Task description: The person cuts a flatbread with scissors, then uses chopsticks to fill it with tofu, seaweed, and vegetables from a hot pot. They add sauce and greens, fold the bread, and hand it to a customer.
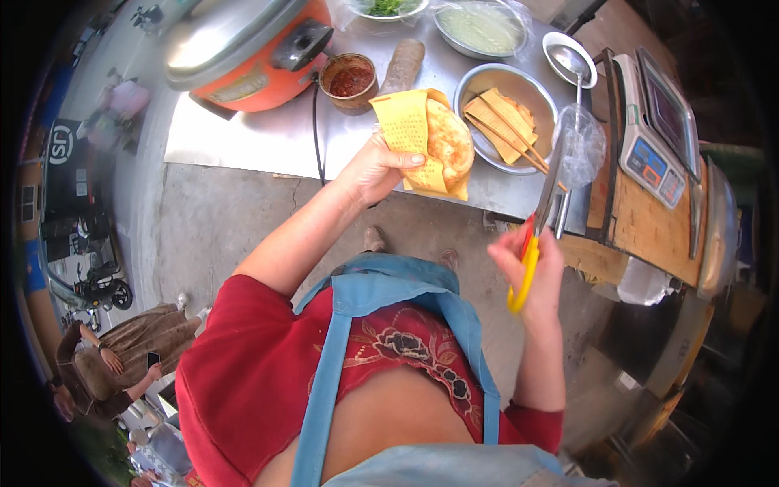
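My left hand (378,169) is closed around a yellow paper sleeve (403,126), its thumb across the front. Out of the sleeve shows a round, browned flatbread (452,144), held over the near edge of the metal table. At the right my right hand (542,272) grips scissors (528,272) with red and yellow handles. Their blades point up and away, beside a steel bowl (466,82); whether they are parted I cannot tell. Flat yellowish slices (497,112) lie in that bowl, with wooden chopsticks (529,157) resting across them.
Beyond my left hand stand a tin of red sauce (351,79) and a large orange cooker (272,81). Farther back are bowls under clear plastic. At the right are a white bowl with a spoon (568,58) and a scale (657,162). A person with a phone (153,358) sits lower left.
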{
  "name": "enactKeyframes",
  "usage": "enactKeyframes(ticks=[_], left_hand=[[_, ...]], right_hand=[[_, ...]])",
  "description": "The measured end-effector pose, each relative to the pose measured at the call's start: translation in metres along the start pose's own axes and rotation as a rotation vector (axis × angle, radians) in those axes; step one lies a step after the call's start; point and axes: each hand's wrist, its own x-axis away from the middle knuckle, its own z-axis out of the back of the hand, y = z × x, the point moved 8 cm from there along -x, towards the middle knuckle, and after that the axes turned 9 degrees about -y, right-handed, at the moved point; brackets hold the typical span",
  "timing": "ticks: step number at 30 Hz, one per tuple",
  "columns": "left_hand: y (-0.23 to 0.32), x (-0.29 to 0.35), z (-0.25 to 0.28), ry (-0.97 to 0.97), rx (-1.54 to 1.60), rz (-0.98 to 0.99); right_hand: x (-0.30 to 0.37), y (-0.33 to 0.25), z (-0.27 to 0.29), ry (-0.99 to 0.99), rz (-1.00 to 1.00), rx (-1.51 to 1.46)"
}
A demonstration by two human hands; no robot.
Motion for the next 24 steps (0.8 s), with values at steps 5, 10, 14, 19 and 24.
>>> enactKeyframes(ticks=[5,10,14,19,24], left_hand=[[-0.048,-0.001,-0.037,-0.038,0.255,0.073],[-0.05,0.009,-0.046,-0.013,0.408,0.228],[-0.047,0.004,-0.029,0.211,0.453,0.115],[-0.044,-0.002,-0.028,0.169,0.494,0.024],[-0.047,0.001,-0.02,0.273,0.401,-0.047]], right_hand=[[-0.024,-0.005,-0.017,0.197,0.312,0.039],[-0.025,-0.001,-0.017,0.202,0.313,0.164],[-0.026,-0.012,-0.029,0.196,0.411,0.299],[-0.011,-0.044,-0.047,0.318,0.731,0.549],[0.001,-0.059,-0.068,0.275,0.972,0.681]])
